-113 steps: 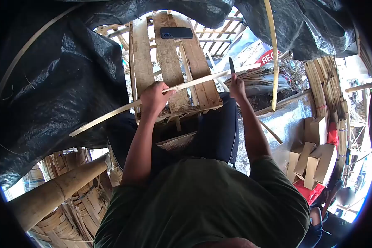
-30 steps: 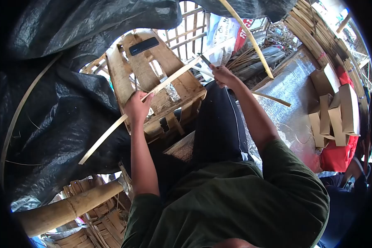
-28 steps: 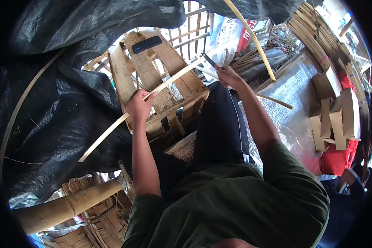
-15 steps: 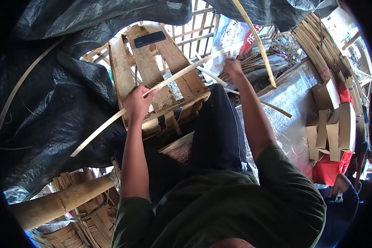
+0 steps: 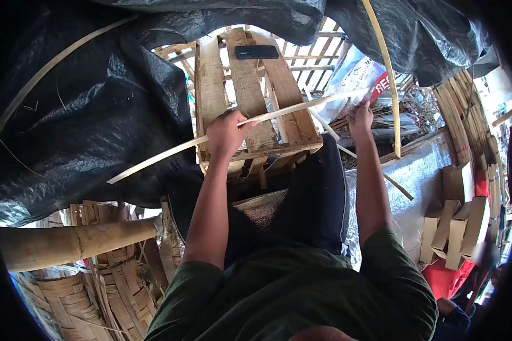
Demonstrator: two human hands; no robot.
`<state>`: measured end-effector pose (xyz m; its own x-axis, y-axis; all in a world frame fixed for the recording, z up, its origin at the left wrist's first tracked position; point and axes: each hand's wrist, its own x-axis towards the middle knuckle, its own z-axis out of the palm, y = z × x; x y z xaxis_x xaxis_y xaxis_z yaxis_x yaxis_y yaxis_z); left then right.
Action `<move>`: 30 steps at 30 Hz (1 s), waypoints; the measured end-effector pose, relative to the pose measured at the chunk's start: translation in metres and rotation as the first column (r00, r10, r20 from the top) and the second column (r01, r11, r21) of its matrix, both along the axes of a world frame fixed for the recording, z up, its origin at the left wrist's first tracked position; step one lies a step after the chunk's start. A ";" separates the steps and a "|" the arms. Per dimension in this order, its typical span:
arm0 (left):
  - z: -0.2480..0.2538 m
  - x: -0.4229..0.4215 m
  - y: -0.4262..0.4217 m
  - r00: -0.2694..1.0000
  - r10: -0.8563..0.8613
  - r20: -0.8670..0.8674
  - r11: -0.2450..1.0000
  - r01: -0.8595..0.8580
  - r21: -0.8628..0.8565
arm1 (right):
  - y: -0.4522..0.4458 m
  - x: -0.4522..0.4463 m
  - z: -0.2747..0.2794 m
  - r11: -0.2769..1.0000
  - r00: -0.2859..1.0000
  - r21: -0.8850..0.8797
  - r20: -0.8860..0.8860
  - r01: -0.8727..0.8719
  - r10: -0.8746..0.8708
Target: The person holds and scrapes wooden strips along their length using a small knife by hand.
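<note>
A long pale bamboo strip slants across the slatted wooden crate, its right end higher than its left. My left hand is closed round the strip above the crate's near left part. Near the strip's right end, beyond the crate, my right hand has its fingers closed. What it holds cannot be made out; no knife blade shows clearly. A dark phone lies on the far slats.
Black plastic sheeting hangs left and overhead. Another strip hangs right of my right hand, by a printed sack. Cardboard boxes stand right; another person's arm shows below. A thick bamboo pole lies lower left.
The view has turned, shifting the crate rightward and more upright in the picture. My right hand has moved out toward the strip's far end. The knife seen earlier no longer shows clearly.
</note>
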<state>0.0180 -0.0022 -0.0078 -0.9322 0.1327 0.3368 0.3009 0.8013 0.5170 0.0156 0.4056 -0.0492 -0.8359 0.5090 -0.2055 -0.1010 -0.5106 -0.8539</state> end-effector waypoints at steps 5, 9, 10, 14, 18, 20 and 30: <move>0.008 -0.002 0.005 0.997 0.009 0.073 0.999 -0.005 -0.049 | -0.027 -0.002 0.012 0.799 0.838 0.377 0.476 -0.468 0.267; 0.001 -0.004 0.005 0.996 0.008 0.086 1.000 -0.005 -0.026 | -0.039 -0.020 -0.002 0.670 0.837 0.735 0.426 -0.100 -0.343; 0.000 -0.003 0.005 0.998 0.014 0.056 0.999 -0.011 -0.051 | -0.030 -0.016 -0.010 0.833 0.828 0.415 0.553 -0.365 0.088; -0.001 -0.006 0.004 0.996 0.010 0.090 0.998 -0.004 -0.063 | -0.027 -0.015 0.037 0.899 0.923 0.438 0.352 -0.014 -0.157; 0.002 -0.003 0.004 0.998 0.022 0.053 0.999 -0.021 -0.035 | -0.030 -0.025 0.025 0.387 0.665 0.576 0.732 -0.720 0.149; 0.000 -0.004 0.003 0.999 0.022 0.044 0.999 -0.020 -0.032 | -0.026 -0.028 0.039 0.786 0.864 0.501 0.497 -0.362 0.081; 0.004 -0.006 0.003 0.995 0.029 0.100 0.999 -0.028 -0.019 | -0.041 -0.036 0.018 0.835 0.820 0.550 0.488 -0.025 -0.298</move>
